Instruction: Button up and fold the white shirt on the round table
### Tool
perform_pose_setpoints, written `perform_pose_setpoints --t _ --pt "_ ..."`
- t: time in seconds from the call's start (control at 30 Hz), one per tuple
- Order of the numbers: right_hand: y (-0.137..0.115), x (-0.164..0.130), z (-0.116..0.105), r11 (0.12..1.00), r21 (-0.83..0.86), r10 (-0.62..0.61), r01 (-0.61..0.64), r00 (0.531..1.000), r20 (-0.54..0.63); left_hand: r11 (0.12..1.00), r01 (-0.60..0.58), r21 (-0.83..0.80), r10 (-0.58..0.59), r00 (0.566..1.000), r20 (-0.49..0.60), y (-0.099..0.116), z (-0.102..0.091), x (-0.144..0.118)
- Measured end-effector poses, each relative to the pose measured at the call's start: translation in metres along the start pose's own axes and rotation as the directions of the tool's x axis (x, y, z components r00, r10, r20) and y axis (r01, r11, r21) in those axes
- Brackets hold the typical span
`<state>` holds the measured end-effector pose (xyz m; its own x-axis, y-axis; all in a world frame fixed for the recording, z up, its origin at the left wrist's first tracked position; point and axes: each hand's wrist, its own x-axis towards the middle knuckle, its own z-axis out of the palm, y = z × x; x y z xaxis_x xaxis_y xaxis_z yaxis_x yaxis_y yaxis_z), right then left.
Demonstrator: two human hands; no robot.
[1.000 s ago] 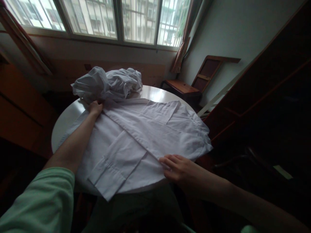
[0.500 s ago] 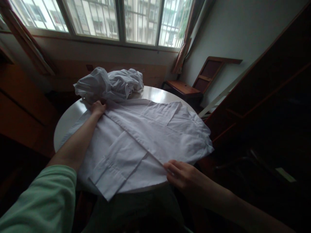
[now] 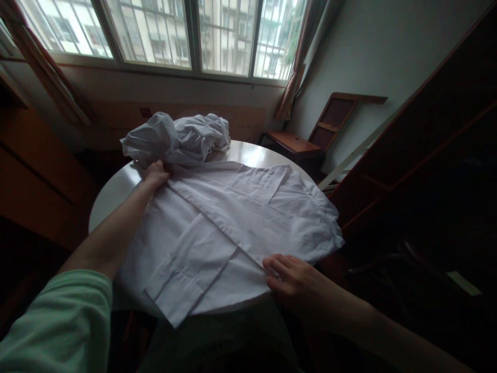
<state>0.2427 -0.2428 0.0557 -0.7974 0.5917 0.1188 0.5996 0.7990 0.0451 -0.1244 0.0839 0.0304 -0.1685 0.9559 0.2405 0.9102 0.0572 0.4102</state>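
Both of my hands rest on the white shirt (image 3: pixel 233 223), which lies flat across the round surface (image 3: pixel 112 191). I have my left hand (image 3: pixel 156 173) closed on the shirt's far edge, just below the crumpled pile of white cloth (image 3: pixel 176 137). My right hand (image 3: pixel 289 277) presses its fingers, loosely spread, on the near hem.

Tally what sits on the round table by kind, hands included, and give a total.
Flat white shirt: 1
Crumpled white garment pile: 1 (how many pieces it holds cannot be told)
Hands on the shirt: 2, the left hand at its far edge, the right hand at its near edge
Total: 4
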Motion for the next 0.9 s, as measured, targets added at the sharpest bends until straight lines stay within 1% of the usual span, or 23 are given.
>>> perform_pose_setpoints --t 0.03,0.07,0.1,0.13,0.17,0.23,0.27,0.37,0.43,0.53,0.7,0.8,0.9 --pt "0.0 0.0 0.001 1.0 0.0 0.002 -0.002 1.0 -0.003 0.995 -0.061 0.08 0.064 0.997 -0.034 0.005 0.001 -0.004" --pt "0.001 0.001 0.002 1.0 0.002 0.002 -0.002 1.0 -0.004 0.977 -0.145 0.155 0.153 0.987 -0.044 0.011 0.002 -0.008" --pt "0.001 0.001 0.003 1.0 0.005 0.0 0.0 1.0 0.0 0.948 -0.241 0.206 0.252 0.967 -0.026 0.016 0.005 -0.012" --pt "0.001 0.001 0.003 1.0 0.008 -0.003 0.003 1.0 0.008 0.918 -0.33 0.221 0.337 0.942 0.009 0.021 0.009 -0.016" --pt "0.001 0.001 0.003 1.0 0.01 -0.004 0.004 1.0 0.017 0.897 -0.395 0.201 0.392 0.918 0.053 0.025 0.014 -0.019" --pt "0.0 0.0 0.002 1.0 0.013 -0.007 0.007 0.999 0.032 0.878 -0.453 0.153 0.439 0.891 0.118 0.028 0.023 -0.022" --pt "0.0 0.0 0.001 1.0 0.015 -0.009 0.008 0.999 0.038 0.876 -0.459 0.147 0.441 0.887 0.141 0.028 0.027 -0.023" --pt "-0.001 -0.002 0.0 1.0 0.028 -0.01 0.008 0.998 0.057 0.883 -0.427 0.195 0.385 0.896 0.222 0.024 0.032 -0.02" --pt "-0.001 -0.003 0.001 1.0 0.03 -0.004 0.002 0.998 0.057 0.896 -0.361 0.259 0.291 0.917 0.271 0.021 0.031 -0.017" --pt "-0.002 -0.004 0.004 1.0 0.027 0.004 -0.005 0.999 0.042 0.915 -0.252 0.314 0.163 0.946 0.282 0.017 0.029 -0.011" --pt "-0.002 -0.003 0.004 1.0 0.03 0.009 -0.01 0.999 0.034 0.949 -0.193 0.25 0.121 0.954 0.276 0.011 0.031 0.003" --pt "-0.001 -0.003 0.005 1.0 0.029 0.01 -0.011 1.0 0.029 0.965 -0.157 0.21 0.098 0.958 0.268 0.01 0.033 0.007" --pt "0.0 -0.003 0.008 1.0 0.025 0.004 -0.004 1.0 0.009 0.973 -0.128 0.193 0.084 0.972 0.221 0.012 0.033 0.007"
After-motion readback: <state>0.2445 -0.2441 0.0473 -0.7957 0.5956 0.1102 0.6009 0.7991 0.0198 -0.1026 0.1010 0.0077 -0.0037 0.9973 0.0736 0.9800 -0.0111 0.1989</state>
